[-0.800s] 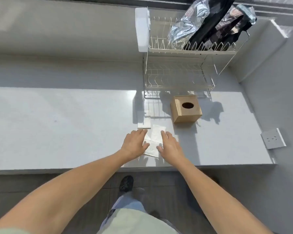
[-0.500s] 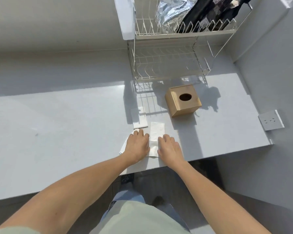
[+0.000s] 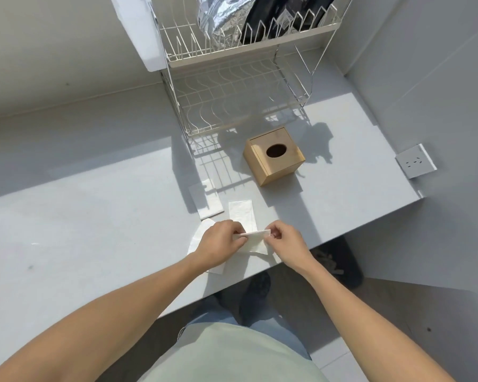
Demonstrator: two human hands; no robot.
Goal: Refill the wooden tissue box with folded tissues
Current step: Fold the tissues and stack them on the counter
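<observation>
Now both hands point(image 3: 218, 245) point(image 3: 286, 244) have lifted a folded tissue point(image 3: 255, 238) off the counter point(image 3: 94, 230).

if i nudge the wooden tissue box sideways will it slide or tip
Probably slides: the wooden tissue box sits low and squat, flat on the smooth counter. Likely light too, since its oval opening looks dark and empty.

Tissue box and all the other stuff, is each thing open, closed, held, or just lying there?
Wooden tissue box: closed, upright, nothing poking from its oval hole.
Held tissue: lifted, pinched at both ends.
Left hand: gripping the tissue.
Right hand: gripping the tissue.
Two folded tissues: lying flat on the counter.
Dish rack: lower shelf empty, bags on top.
</observation>
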